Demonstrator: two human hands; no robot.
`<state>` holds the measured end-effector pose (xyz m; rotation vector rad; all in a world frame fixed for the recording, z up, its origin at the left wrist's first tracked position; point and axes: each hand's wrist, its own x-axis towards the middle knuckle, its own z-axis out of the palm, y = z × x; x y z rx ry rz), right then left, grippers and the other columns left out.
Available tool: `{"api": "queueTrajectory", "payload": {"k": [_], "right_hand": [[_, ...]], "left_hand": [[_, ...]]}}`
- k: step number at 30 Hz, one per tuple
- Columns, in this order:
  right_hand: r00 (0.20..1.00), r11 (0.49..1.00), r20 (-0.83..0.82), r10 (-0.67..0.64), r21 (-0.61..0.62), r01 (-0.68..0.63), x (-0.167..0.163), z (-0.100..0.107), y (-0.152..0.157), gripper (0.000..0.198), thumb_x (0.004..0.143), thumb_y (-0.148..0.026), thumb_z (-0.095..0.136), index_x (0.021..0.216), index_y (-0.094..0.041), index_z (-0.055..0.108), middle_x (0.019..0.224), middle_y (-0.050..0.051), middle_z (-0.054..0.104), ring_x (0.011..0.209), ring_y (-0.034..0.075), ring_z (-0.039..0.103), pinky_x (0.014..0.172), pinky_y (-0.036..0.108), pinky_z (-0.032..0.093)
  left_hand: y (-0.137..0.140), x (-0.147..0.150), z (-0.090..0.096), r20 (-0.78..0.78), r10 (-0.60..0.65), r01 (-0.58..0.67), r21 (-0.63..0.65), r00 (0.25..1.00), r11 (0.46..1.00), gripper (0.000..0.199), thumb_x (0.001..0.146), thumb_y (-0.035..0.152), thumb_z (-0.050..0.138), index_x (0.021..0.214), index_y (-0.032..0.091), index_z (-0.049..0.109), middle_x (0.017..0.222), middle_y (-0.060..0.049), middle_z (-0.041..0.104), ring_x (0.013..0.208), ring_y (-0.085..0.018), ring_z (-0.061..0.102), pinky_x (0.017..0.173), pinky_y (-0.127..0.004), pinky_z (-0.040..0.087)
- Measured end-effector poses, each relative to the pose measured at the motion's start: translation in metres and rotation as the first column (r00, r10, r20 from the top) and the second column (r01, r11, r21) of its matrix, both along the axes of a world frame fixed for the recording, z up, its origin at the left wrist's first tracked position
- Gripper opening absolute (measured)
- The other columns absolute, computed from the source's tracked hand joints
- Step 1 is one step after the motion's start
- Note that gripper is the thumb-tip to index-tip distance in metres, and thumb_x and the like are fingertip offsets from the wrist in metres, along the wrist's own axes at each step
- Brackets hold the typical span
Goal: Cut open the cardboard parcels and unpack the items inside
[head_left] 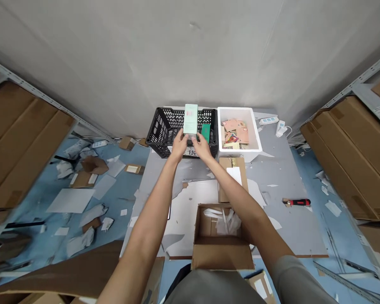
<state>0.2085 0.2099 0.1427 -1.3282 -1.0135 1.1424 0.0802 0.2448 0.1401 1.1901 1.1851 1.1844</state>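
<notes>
Both my hands grip a pale mint-green box (190, 119) by its near end, one on each side. My left hand (179, 145) has its fingers closed on the left edge, and my right hand (202, 146) holds the right edge. The box is over a black plastic crate (158, 136) at the back of the table. Inside the crate, right of the held box, a darker green box (205, 131) shows. My hands and the held box hide part of the crate's inside.
A white foam box (256, 141) with pink cards and packets stands right of the crate. Nearer are a closed carton (223, 192) and an open carton (223, 255) with clear plastic inside. A red-black utility knife (299, 202) lies at right. Shelves with cartons (345, 156) flank both sides.
</notes>
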Motion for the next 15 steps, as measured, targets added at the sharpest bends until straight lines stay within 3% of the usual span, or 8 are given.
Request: {"api": "queueTrajectory", "payload": {"k": [2,4,6,8,10,12,13,15], "right_hand": [[0.998,0.999,0.041,0.043,0.001,-0.043,0.020,-0.001,-0.014,0.057,0.098,-0.049,0.089,0.142,-0.015,0.078,0.153,0.021,0.079,0.136,0.034,0.080,0.127,0.056,0.059],[0.997,0.997,0.054,0.048,0.053,-0.051,0.061,-0.007,-0.049,0.053,0.093,-0.051,0.091,0.134,-0.019,0.083,0.153,0.018,0.080,0.137,0.035,0.079,0.124,0.056,0.062],[0.997,0.995,0.074,-0.029,0.099,0.021,0.119,-0.017,-0.104,0.049,0.090,-0.056,0.092,0.126,-0.024,0.086,0.145,0.014,0.084,0.136,0.032,0.078,0.125,0.054,0.061],[0.965,0.976,0.154,-0.213,0.073,0.204,0.183,-0.030,-0.172,0.048,0.089,-0.060,0.089,0.121,-0.024,0.087,0.141,0.015,0.085,0.134,0.032,0.078,0.125,0.055,0.060],[0.876,0.905,0.257,-0.408,-0.012,0.426,0.237,-0.045,-0.246,0.054,0.089,-0.064,0.085,0.121,-0.020,0.085,0.138,0.019,0.085,0.129,0.032,0.080,0.125,0.057,0.060],[0.788,0.784,0.322,-0.525,-0.177,0.595,0.264,-0.059,-0.317,0.059,0.086,-0.067,0.085,0.116,-0.017,0.083,0.125,0.020,0.087,0.116,0.031,0.083,0.115,0.057,0.065],[0.769,0.729,0.346,-0.538,-0.269,0.630,0.265,-0.065,-0.348,0.059,0.084,-0.068,0.087,0.111,-0.016,0.082,0.114,0.019,0.087,0.107,0.030,0.083,0.109,0.056,0.067],[0.823,0.712,0.333,-0.461,-0.415,0.567,0.249,-0.077,-0.398,0.058,0.082,-0.070,0.090,0.101,-0.016,0.082,0.097,0.015,0.086,0.094,0.029,0.082,0.098,0.052,0.069]], "left_hand": [[-0.006,-0.009,-0.005,-0.094,0.065,-0.070,-0.054,0.994,0.996,0.056,0.110,0.010,0.063,0.164,-0.002,0.054,0.179,-0.027,0.056,0.167,-0.030,0.055,0.144,-0.048,0.035],[-0.038,-0.026,-0.019,-0.137,0.096,-0.110,-0.096,0.986,0.989,0.053,0.111,0.013,0.065,0.161,0.000,0.058,0.179,-0.023,0.058,0.166,-0.028,0.054,0.146,-0.046,0.032],[-0.093,-0.047,-0.044,-0.171,0.107,-0.135,-0.157,0.979,0.978,0.043,0.111,0.021,0.067,0.152,0.009,0.068,0.172,-0.016,0.067,0.163,-0.027,0.056,0.146,-0.045,0.033],[-0.163,-0.066,-0.074,-0.205,0.104,-0.159,-0.273,0.973,0.949,0.034,0.109,0.030,0.069,0.139,0.013,0.074,0.161,-0.016,0.074,0.157,-0.030,0.061,0.144,-0.049,0.037],[-0.235,-0.077,-0.103,-0.230,0.066,-0.161,-0.423,0.971,0.892,0.034,0.103,0.040,0.075,0.124,0.014,0.077,0.147,-0.020,0.080,0.144,-0.036,0.069,0.137,-0.059,0.044],[-0.297,-0.077,-0.126,-0.223,0.009,-0.140,-0.578,0.975,0.804,0.043,0.096,0.056,0.081,0.114,0.017,0.076,0.132,-0.019,0.083,0.130,-0.036,0.073,0.126,-0.059,0.053],[-0.321,-0.074,-0.135,-0.212,-0.020,-0.120,-0.626,0.977,0.771,0.048,0.092,0.062,0.083,0.111,0.018,0.076,0.126,-0.018,0.084,0.126,-0.036,0.074,0.120,-0.057,0.057],[-0.354,-0.062,-0.146,-0.178,-0.078,-0.067,-0.685,0.981,0.725,0.057,0.088,0.071,0.085,0.109,0.019,0.077,0.116,-0.015,0.085,0.119,-0.034,0.076,0.110,-0.052,0.061]]}}
